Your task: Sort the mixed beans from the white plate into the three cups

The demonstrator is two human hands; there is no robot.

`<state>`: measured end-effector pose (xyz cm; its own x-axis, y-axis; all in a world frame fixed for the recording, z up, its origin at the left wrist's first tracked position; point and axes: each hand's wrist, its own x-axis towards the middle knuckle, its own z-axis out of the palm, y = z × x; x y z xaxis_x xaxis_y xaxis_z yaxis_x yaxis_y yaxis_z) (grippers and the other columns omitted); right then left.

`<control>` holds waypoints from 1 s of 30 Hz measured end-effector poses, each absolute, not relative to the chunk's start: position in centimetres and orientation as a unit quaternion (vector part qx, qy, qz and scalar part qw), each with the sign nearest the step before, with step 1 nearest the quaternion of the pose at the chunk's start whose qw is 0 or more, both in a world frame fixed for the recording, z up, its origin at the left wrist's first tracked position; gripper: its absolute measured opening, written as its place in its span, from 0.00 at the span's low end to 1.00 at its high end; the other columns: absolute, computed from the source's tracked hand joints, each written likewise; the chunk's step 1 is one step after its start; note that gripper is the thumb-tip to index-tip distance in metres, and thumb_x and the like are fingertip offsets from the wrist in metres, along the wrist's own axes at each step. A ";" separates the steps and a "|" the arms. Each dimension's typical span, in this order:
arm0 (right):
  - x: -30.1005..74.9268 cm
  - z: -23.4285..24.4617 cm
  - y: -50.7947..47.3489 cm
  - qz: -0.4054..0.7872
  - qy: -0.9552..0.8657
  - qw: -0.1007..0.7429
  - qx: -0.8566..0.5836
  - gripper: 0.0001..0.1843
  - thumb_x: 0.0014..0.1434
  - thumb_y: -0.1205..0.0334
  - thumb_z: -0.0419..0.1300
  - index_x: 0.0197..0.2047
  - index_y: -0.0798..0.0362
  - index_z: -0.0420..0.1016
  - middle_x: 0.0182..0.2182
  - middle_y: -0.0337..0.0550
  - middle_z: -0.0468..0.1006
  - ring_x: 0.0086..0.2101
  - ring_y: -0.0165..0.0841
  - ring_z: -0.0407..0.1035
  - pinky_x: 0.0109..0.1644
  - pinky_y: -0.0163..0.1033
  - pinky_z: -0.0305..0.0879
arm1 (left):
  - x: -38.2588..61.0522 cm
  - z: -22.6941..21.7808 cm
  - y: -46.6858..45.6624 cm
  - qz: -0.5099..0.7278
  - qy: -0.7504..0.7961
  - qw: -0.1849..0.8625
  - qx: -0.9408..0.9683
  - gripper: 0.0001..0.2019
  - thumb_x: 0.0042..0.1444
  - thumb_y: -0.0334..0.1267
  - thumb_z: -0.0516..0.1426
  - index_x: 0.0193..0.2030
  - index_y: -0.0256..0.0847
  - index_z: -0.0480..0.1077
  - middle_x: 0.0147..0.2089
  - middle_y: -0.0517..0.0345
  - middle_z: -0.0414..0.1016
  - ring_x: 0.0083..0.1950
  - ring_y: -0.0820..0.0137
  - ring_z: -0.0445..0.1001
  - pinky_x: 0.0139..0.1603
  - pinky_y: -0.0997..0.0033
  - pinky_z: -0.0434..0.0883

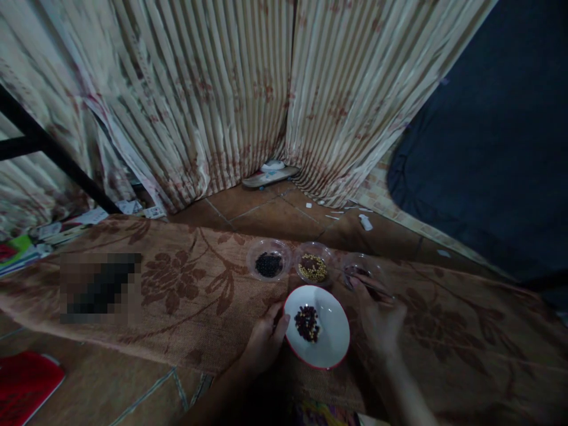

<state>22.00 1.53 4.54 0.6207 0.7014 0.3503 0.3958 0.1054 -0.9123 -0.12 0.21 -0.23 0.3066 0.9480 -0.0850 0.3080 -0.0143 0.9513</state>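
A white bowl with a red rim sits on a brown flowered cloth and holds a small heap of mixed dark and pale beans. My left hand grips the bowl's left edge. My right hand is closed on a pair of chopsticks, whose tips reach over a clear cup at the right. Two more clear cups stand behind the bowl: one with black beans, one with yellow beans.
The brown flowered cloth covers a tiled floor. Striped curtains hang behind. A dark blue mat lies at the right, papers and a red object at the left. A blurred patch lies on the cloth.
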 end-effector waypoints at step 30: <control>21.3 1.1 -8.9 0.244 -0.449 0.434 -0.742 0.16 0.53 0.48 0.61 0.36 0.50 0.79 0.39 0.47 0.79 0.43 0.41 0.73 0.44 0.43 0.70 | -0.2 -0.6 0.2 0.296 0.504 0.490 0.647 0.18 0.63 0.45 0.47 0.55 0.40 0.64 0.31 0.58 0.77 0.32 0.69 0.75 0.36 0.73 0.70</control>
<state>21.34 -8.90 1.08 0.4779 0.8780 0.0279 0.4545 -0.2200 -0.8632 -0.25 0.25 -0.64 0.3181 0.9415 -0.1112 0.3621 -0.0122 0.9321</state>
